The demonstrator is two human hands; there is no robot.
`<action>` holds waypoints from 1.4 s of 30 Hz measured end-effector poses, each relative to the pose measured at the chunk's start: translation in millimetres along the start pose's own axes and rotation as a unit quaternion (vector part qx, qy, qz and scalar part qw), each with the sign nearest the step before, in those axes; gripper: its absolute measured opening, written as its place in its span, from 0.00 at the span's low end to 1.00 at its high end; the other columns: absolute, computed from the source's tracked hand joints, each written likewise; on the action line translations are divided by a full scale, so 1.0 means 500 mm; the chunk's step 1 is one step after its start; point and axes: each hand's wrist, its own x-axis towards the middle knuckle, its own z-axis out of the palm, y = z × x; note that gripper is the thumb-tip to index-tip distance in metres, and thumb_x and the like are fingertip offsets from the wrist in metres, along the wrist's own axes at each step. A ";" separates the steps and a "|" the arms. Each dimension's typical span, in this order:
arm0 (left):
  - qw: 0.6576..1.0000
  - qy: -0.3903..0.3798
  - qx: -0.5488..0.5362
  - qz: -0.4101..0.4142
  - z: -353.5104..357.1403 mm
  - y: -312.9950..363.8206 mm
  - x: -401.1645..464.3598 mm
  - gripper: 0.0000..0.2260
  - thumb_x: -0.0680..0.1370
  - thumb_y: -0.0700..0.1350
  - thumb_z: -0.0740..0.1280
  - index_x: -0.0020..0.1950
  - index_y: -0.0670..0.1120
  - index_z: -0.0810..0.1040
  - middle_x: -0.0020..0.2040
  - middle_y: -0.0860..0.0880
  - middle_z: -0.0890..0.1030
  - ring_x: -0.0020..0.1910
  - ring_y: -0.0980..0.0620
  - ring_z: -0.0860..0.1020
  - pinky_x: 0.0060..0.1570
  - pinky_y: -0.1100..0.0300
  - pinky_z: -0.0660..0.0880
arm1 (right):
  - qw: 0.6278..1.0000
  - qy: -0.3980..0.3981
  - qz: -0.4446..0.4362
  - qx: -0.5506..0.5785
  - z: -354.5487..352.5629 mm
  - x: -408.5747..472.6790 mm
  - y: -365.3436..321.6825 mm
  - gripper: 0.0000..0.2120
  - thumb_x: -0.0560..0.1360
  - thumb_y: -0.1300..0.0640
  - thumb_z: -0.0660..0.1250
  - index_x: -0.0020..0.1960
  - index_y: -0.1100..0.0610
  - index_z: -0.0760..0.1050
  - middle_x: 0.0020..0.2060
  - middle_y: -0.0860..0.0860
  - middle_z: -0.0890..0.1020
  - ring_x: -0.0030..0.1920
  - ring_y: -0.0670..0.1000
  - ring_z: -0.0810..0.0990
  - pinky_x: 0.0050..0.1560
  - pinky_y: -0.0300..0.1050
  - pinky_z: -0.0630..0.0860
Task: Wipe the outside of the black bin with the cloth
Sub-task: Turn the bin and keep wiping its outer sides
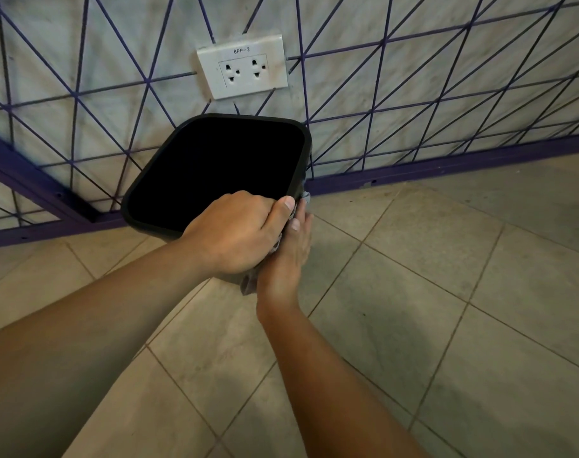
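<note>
A black bin with a rounded square rim stands on the tiled floor against the wall, its dark opening facing me. My left hand grips the bin's near rim, fingers curled over the edge and thumb on top. My right hand lies flat against the bin's near right side and presses a grey cloth onto it. Only edges of the cloth show, one below the hand and one above the fingertips. The bin's lower body is hidden behind both hands.
A white double socket sits on the wall above the bin. Purple line patterns cover the pale wall, and a purple skirting strip runs along its base. Beige floor tiles spread to the right and toward me.
</note>
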 end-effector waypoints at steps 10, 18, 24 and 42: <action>1.000 0.004 -0.007 0.011 0.003 -0.009 0.000 0.24 0.83 0.56 0.50 0.33 0.51 0.74 0.25 0.52 0.75 0.26 0.57 0.75 0.32 0.59 0.67 | 0.998 -0.027 -0.062 -0.019 -0.003 -0.069 0.018 0.25 0.87 0.43 0.44 0.83 0.41 0.52 0.83 0.38 0.53 0.76 0.23 0.46 0.77 0.26 0.48; 1.000 0.009 -0.004 -0.004 0.001 -0.006 0.002 0.23 0.83 0.56 0.51 0.30 0.53 0.71 0.23 0.53 0.75 0.26 0.60 0.76 0.29 0.65 0.64 | 0.995 -0.037 -0.090 -0.029 -0.001 -0.083 0.003 0.33 0.80 0.37 0.43 0.84 0.44 0.53 0.83 0.39 0.56 0.83 0.37 0.49 0.83 0.42 0.49; 1.000 0.009 -0.012 -0.003 0.002 -0.008 0.005 0.23 0.83 0.57 0.51 0.31 0.52 0.72 0.25 0.51 0.75 0.26 0.57 0.75 0.31 0.59 0.66 | 0.998 -0.031 -0.049 0.006 -0.010 -0.041 0.012 0.31 0.81 0.42 0.47 0.84 0.44 0.55 0.83 0.39 0.56 0.84 0.40 0.49 0.85 0.54 0.48; 1.000 0.014 0.005 0.015 0.002 -0.011 0.005 0.23 0.84 0.56 0.50 0.32 0.53 0.72 0.25 0.52 0.75 0.27 0.59 0.76 0.31 0.63 0.65 | 0.989 -0.073 -0.125 -0.022 -0.014 -0.059 0.027 0.31 0.79 0.39 0.46 0.82 0.38 0.51 0.83 0.37 0.53 0.83 0.40 0.48 0.85 0.58 0.48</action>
